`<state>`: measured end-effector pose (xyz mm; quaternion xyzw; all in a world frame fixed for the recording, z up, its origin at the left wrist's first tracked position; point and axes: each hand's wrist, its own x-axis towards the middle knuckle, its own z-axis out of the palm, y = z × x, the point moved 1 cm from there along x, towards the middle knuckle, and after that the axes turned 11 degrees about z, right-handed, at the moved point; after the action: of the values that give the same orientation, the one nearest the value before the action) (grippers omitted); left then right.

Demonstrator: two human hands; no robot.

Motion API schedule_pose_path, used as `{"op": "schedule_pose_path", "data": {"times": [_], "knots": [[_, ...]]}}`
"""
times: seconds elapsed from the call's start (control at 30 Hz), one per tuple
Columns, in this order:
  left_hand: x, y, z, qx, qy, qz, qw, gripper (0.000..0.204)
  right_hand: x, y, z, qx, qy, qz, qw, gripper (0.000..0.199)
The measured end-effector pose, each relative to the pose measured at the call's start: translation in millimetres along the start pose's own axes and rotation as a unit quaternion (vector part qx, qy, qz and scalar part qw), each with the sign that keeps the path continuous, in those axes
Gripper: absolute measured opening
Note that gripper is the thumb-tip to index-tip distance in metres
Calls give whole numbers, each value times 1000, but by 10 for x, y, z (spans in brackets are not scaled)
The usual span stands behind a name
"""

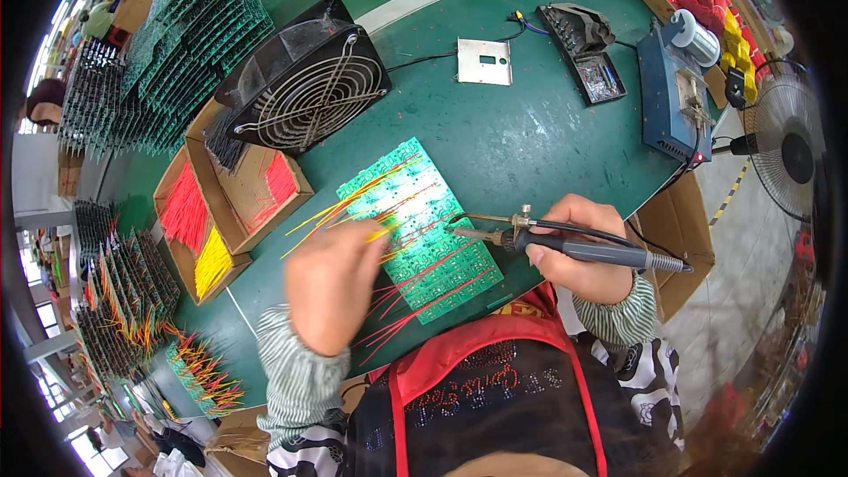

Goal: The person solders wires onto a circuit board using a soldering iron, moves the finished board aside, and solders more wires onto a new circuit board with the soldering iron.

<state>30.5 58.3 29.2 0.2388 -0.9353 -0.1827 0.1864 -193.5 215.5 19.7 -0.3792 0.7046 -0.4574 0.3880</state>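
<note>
a grey soldering iron [609,253] is being grasped by the right hand [583,281], its tip being held over the green circuit board [450,274], which is being supported by the table [548,159]; a yellow wire [378,236] is being pinched by the blurred left hand [329,278].

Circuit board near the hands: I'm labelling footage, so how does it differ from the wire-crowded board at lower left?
The circuit board shows much bare green; the left board is crowded with wires. The circuit board's wires run roughly parallel; the left board's point many ways. The soldering iron points over the circuit board; the left board lies away from it. Both boards are green.
</note>
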Motion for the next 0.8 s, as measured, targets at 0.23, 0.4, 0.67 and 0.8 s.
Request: {"op": "schedule_pose_path", "data": {"times": [0.23,0.4,0.67,0.8], "knots": [[77,72,321,-96,-49,-5,994,12,-1,-3,-21,3,11,-6,1000,18],[121,64,347,-124,-56,-18,990,13,37,16,10,-7,9,-20,1000,17],[134,71,382,-117,-57,-14,991,14,82,30,23,1,3,-33,999,17],[134,80,380,-111,-60,-14,992,13,72,11,16,-7,4,-33,999,17]]}}
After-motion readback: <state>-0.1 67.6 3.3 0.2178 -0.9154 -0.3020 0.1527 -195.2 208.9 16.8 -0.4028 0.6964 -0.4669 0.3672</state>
